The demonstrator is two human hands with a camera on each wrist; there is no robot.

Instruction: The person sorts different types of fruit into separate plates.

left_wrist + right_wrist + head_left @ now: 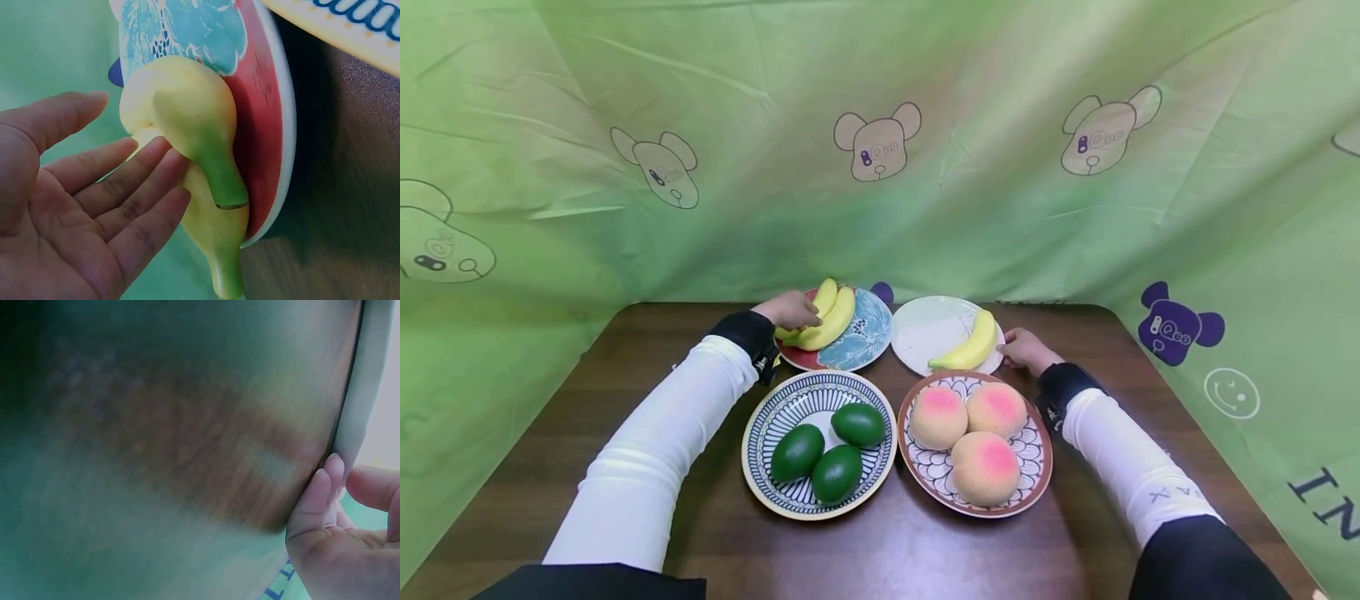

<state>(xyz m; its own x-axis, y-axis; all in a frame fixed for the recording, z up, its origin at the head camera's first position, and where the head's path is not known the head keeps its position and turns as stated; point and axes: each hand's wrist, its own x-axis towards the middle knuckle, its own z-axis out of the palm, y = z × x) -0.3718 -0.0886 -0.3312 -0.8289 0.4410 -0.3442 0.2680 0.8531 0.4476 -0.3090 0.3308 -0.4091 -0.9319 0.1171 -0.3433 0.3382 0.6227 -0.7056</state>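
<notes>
The step in hand appears to be the pickup of a banana from the red and blue plate [865, 337], which serves as the landmark below. Two bananas [829, 321] lie on that plate, stems toward the person. The left hand [788, 310] is at the plate's left edge with fingers [134, 200] nearly straight and spread wide, their tips touching the stem end of the bananas [187, 119]; nothing is gripped yet.

To the right of the landmark plate stands a white plate [925, 333] carrying a single banana [966, 343]. The right hand [1026, 350] is at that plate's far-right rim. In the right wrist view, its fingertips [325, 481] press against the rim of the white plate [359, 387] with the fingers loosely curled; whether the rim is pinched cannot be told.

As a judgement, the next move calls for the left fingers to close round one banana near its stem and lift it free of its neighbour, since the two lie touching and one may drag the other.

Nearer the person than the landmark plate, a striped plate [775, 412] holds three green avocados [829, 450]. To the right of that, a patterned plate [1037, 454] holds three peaches [973, 433]. All four plates sit close together on the dark wooden desk [625, 350], so any carry across must stay above the fruit. A green printed cloth [1000, 183] walls in the desk behind and at both sides.
</notes>
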